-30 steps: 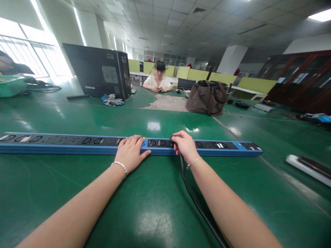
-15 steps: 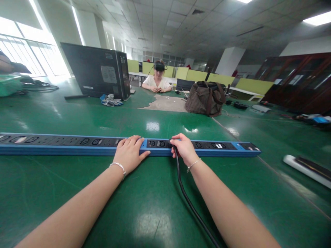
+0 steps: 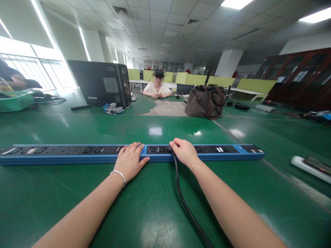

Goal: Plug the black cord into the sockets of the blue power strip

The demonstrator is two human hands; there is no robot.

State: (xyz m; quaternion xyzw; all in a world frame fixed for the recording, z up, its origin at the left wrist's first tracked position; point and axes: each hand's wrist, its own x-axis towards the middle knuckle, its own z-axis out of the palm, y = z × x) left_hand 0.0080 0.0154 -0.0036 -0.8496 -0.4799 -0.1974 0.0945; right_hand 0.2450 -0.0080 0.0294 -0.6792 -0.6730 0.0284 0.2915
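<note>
Right-hand grip [image 3: 184, 153] pinched closed on a plug, left hand [image 3: 130, 158] spread flat! Across the green surface [image 3: 77, 129] stretches the blue power strip [image 3: 160, 157], long axis left to right, beneath both hands; black cable [image 3: 185, 205] trails back bodyward; and the little black plug [image 3: 169, 148], on the strip, sits leftward at the thumb, right hand nearer.
</note>
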